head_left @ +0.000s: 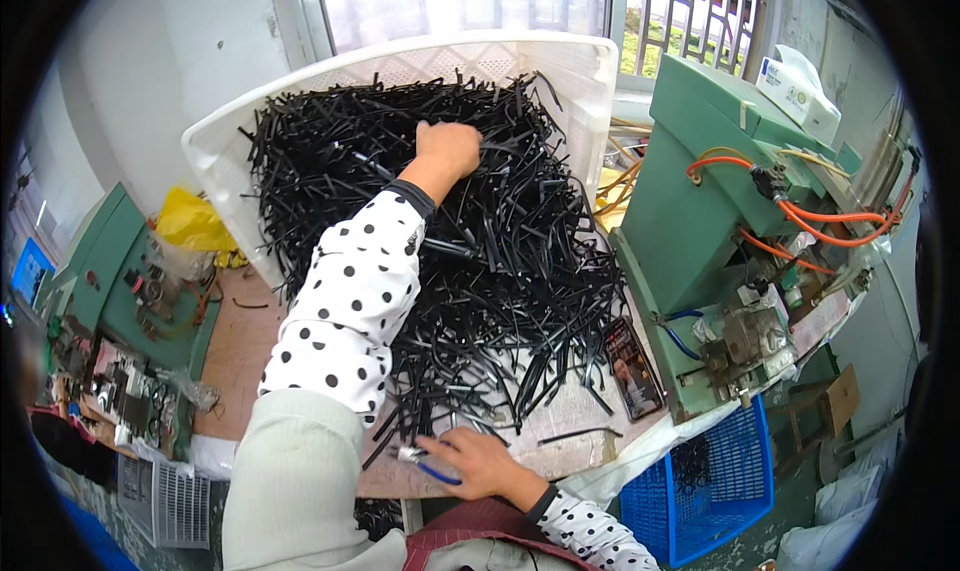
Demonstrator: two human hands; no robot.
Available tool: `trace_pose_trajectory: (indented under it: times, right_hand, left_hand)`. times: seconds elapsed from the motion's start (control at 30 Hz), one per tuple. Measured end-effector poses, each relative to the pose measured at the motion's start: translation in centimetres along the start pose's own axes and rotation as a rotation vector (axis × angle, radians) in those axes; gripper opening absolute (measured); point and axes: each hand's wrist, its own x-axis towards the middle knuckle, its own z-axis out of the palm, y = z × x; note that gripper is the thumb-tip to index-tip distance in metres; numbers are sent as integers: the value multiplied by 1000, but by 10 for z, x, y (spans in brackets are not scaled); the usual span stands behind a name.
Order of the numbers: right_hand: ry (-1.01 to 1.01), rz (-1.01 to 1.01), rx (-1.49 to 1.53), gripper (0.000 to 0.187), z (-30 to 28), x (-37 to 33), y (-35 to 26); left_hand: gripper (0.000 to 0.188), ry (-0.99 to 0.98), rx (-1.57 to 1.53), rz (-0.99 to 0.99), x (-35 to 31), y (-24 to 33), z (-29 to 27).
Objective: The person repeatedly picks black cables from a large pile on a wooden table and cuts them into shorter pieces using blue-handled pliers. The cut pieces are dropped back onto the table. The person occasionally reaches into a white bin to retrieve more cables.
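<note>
My left hand (448,148) reaches far forward into a big heap of thin black plastic strips (470,241), fingers curled down among them near the top of the pile. The heap spills out of a tilted white plastic crate (575,66) onto the wooden bench (235,346). My right hand (478,463) rests at the bench's near edge, closed on a small tool with a blue handle and metal tip (425,463). Both forearms wear white sleeves with black dots.
A green machine (700,201) with orange hoses stands at the right, a blue basket (715,486) below it. A dark card (633,368) lies by the pile. Another green machine (105,271) and a yellow bag (190,221) sit left.
</note>
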Motion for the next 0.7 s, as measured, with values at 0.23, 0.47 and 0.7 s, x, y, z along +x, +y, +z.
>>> trace_pose_trajectory:
  times: [0.23,0.47,0.7]
  right_hand:
    - [-28,71,-7,76,5,16,14]
    - [53,89,5,77,4,16,23]
    - [50,121,-50,78,4,17,23]
  left_hand:
    - [41,-130,-434,-26,81,-30,94]
    - [33,-197,-262,44,52,-19,70]
    - [34,-49,-350,289,-20,-35,61]
